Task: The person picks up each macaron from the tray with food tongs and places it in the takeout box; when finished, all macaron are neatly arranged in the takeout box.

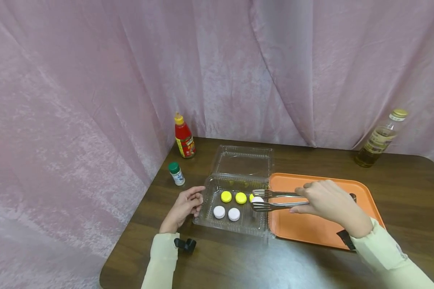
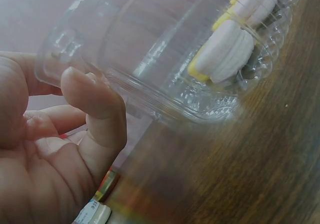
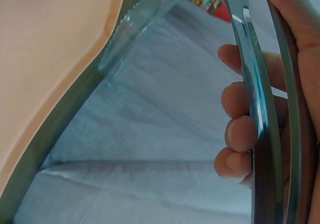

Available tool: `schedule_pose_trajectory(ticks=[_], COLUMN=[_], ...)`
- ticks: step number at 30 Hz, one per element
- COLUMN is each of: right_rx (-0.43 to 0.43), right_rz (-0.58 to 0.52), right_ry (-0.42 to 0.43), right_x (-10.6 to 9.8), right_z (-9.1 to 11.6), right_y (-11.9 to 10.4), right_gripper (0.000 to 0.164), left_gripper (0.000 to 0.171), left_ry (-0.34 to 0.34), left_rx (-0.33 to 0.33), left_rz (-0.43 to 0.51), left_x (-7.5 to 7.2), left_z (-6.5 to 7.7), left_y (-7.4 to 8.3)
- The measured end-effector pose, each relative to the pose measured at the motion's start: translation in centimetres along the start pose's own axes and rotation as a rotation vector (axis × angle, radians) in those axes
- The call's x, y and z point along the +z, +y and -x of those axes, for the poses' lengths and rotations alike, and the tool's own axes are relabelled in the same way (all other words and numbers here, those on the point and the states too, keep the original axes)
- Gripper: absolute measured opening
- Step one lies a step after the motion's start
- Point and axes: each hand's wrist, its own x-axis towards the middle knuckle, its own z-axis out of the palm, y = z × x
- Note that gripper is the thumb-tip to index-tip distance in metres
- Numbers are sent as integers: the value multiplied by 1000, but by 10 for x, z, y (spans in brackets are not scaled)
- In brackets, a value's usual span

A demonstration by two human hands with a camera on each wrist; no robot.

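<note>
My left hand pinches the left rim of a clear plastic clamshell box, its lid folded back. In the left wrist view the thumb lies against the rim. Inside the box, yellow macarons form the back row and two white macarons sit in front. With its fingers curled round them, my right hand holds metal tongs that reach over the box's right side. Between the tong tips is another pale macaron, partly covering a yellow one.
An orange tray stands against the box's right side, beneath my right hand. A red sauce bottle and a green-capped jar are at the left. Back right stands an oil bottle. A pink curtain hangs behind the table.
</note>
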Motion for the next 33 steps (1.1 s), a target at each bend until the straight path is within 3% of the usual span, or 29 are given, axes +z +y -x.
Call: schedule_pose_trajectory(ticks=[14, 33], right_rx=[-152, -160], right_rz=[52, 169], right_ry=[-102, -195], right_x=[11, 17], right_z=[-37, -53], right_y=[-13, -23], right_gripper=[44, 52], left_gripper=[47, 46], left_ry=[-15, 7], left_rx=[19, 31], left_rz=[7, -14], left_x=[-2, 0], left_z=[-1, 0], left_y=[0, -2])
